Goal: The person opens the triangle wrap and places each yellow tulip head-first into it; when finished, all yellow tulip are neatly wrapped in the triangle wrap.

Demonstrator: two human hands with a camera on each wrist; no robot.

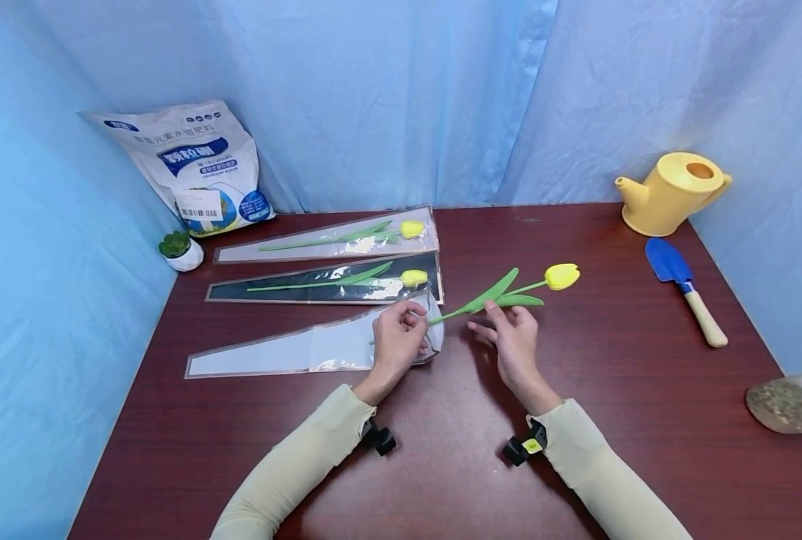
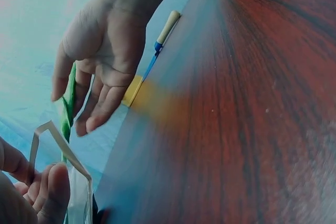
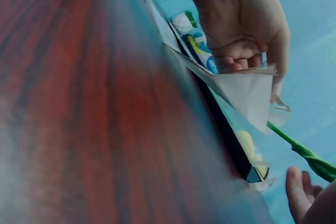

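My left hand (image 1: 395, 346) pinches the rim of a white flower sleeve (image 1: 272, 354), holding its wide mouth raised off the table. A yellow artificial tulip (image 1: 561, 277) has its lower stem inside that mouth; its bloom and leaves remain outside, to the right. With my right hand (image 1: 518, 346) I hold the tulip near the base of its leaves (image 2: 68, 109), which pass between thumb and fingers in the left wrist view. Behind lie a black-backed sleeve (image 1: 306, 293) and another white sleeve (image 1: 238, 253), each with one yellow tulip inside.
At the back left stand a fertilizer bag (image 1: 194, 169) and a small potted succulent (image 1: 183, 253). A yellow watering can (image 1: 667, 196), a blue trowel (image 1: 672, 262) and a jar of dried bits (image 1: 787, 405) are on the right side of the table (image 1: 455, 465).
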